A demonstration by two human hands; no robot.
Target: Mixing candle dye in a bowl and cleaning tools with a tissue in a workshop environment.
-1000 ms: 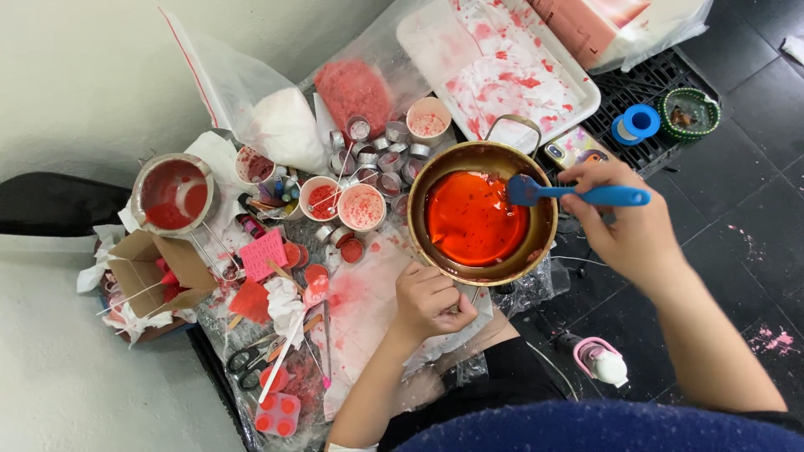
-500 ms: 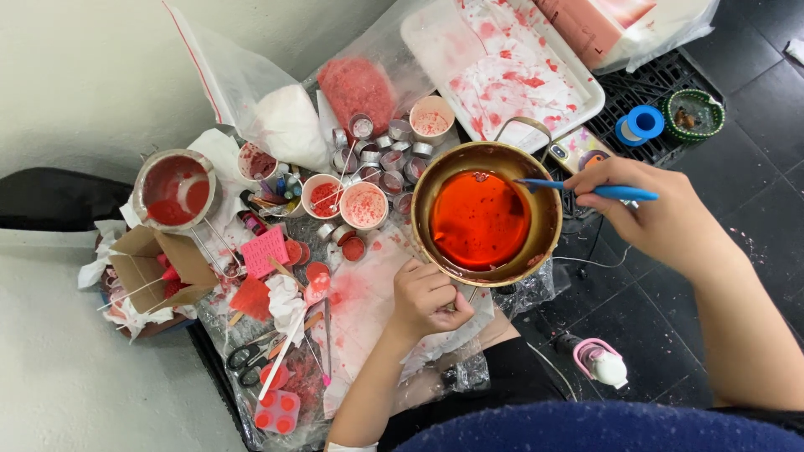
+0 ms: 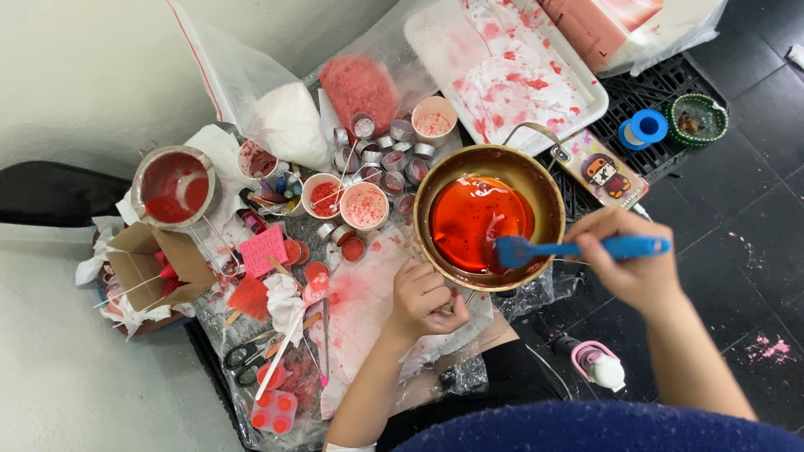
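small pot: red liquid inside, far left
left hand: curled tight at brass pot's near rim, probably gripping it
brass pot: red liquid fully melted, unpoured
right hand: fingers closed round blue spatula, blade dipped in

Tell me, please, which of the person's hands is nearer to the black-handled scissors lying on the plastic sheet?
Left. The left hand grips the brass pot's near rim, just right of the scissors. The right hand holds the blue spatula beyond the pot, farther away.
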